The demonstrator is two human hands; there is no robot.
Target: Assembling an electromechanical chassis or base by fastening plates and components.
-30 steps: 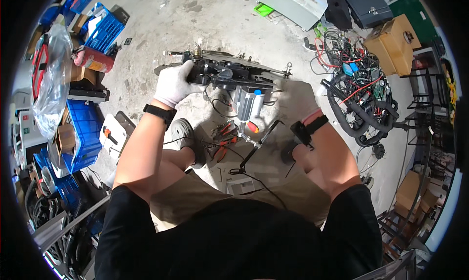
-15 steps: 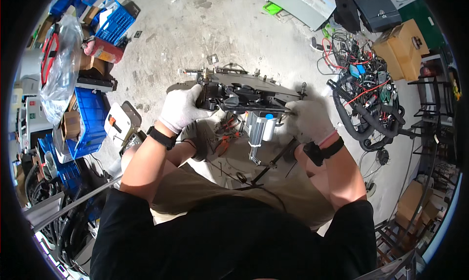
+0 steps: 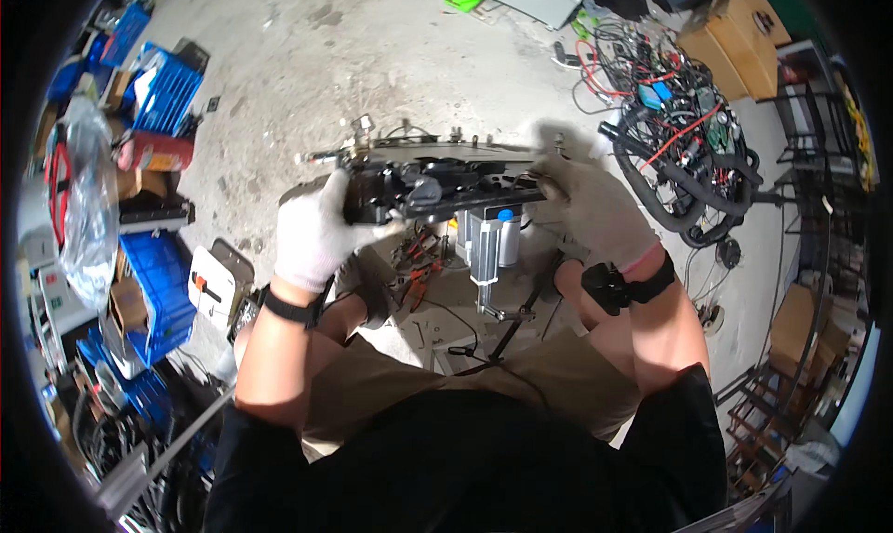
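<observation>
A wide black mechanical assembly [image 3: 428,191], with a flat plate along its far side and small metal fittings, is held up between my gloved hands. My left hand [image 3: 316,235] grips its left end, thumb on top. Around the right end, the fingers of my right hand [image 3: 600,209] are curled, somewhat blurred. Below the assembly's near edge hangs or stands a silver actuator [image 3: 485,254] beside a grey cylinder with a blue cap [image 3: 507,240]; where they join is hidden. Both wrists wear black straps.
Orange-handled pliers [image 3: 420,286] and other tools lie on the floor between my feet. A heap of cables and black hose [image 3: 688,152] is to the right, near a cardboard box [image 3: 730,45]. Blue crates [image 3: 158,286] and a white case [image 3: 219,282] stand left.
The whole view has shifted, so the surroundings sit differently. My right hand has moved up round the assembly's right end, and the assembly looks more level. Both hands keep hold of it.
</observation>
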